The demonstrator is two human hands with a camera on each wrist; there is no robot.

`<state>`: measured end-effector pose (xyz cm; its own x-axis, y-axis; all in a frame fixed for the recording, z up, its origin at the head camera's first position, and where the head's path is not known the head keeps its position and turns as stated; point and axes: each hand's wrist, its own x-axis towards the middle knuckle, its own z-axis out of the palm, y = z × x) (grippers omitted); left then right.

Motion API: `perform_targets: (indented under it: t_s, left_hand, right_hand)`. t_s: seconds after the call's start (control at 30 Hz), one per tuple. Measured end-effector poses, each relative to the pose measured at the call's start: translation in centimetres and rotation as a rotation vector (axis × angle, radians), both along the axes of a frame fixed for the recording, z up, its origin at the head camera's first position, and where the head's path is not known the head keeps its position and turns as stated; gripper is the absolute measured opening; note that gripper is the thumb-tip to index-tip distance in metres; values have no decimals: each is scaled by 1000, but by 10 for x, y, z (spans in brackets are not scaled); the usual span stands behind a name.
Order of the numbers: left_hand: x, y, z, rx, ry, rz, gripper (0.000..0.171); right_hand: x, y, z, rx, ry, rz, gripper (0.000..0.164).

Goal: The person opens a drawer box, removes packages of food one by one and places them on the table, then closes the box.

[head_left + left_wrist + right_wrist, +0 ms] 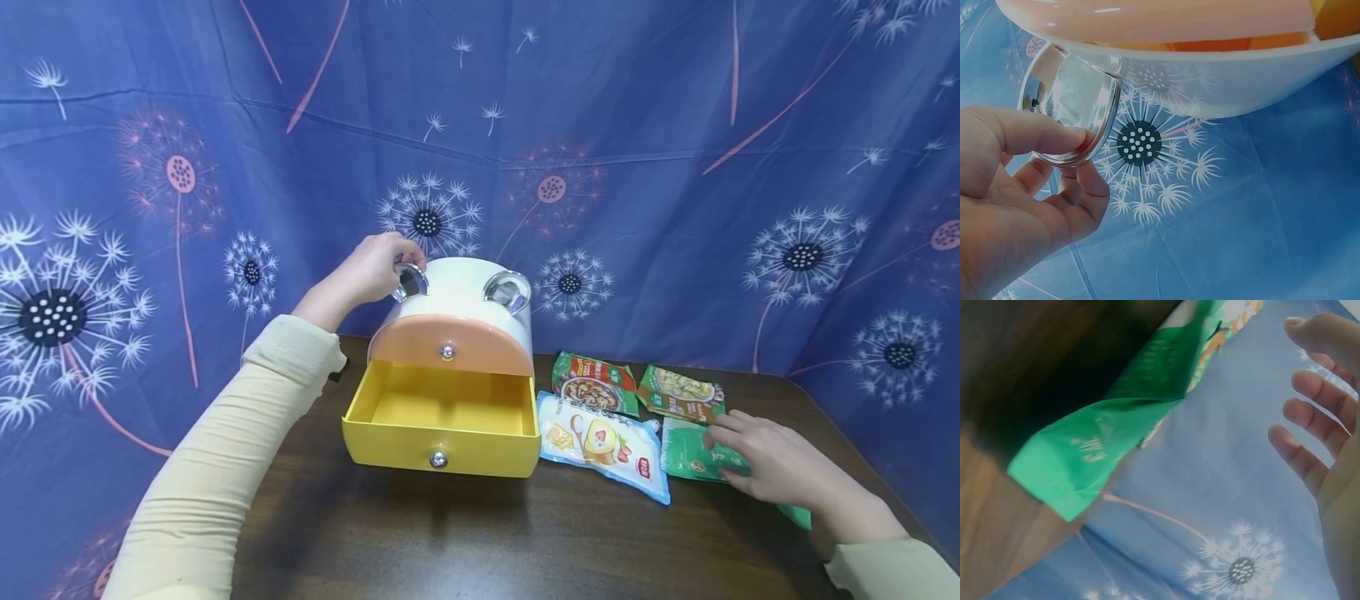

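Note:
A small white drawer box (465,287) with two silver, round, eye-like fittings stands on the table. Its orange upper drawer (480,342) is in, while the yellow lower drawer (480,454) is pulled out. My left hand (378,268) pinches the left silver fitting (1079,94) at its rim, thumb on the front and fingers behind. Over at the right, my right hand (776,462) hovers above a green packet (682,454), fingers spread and loosely bent. In the right wrist view that hand's fingers hold nothing, beside a green packet end (1085,456).
A white and blue bag (600,442) lies right of the drawer. Behind it are a red and green food packet (596,383) and a green and brown one (682,393). Blue dandelion-print cloth (637,100) hangs behind and beside the dark wooden table (480,550).

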<state>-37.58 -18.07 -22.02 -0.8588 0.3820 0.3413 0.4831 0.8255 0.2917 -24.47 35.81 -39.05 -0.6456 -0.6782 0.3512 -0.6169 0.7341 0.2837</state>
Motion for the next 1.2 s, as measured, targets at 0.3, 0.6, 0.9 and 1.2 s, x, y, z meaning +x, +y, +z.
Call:
perform_targets:
  t_s: [0.3,0.6,0.9,1.2]
  left_hand:
    - [1,-2,0,-2,-10,5,46]
    - [1,-3,-1,3,-3,-2,45]
    - [1,-2,0,7,-9,-2,44]
    - [0,0,0,6,-4,-7,46]
  right_hand:
    - [-2,-18,13,0,50,43,45]
    - [2,-37,24,-18,81,87,57]
    - [5,-59,37,-22,98,134,55]
    - [6,-80,49,-16,107,203,46]
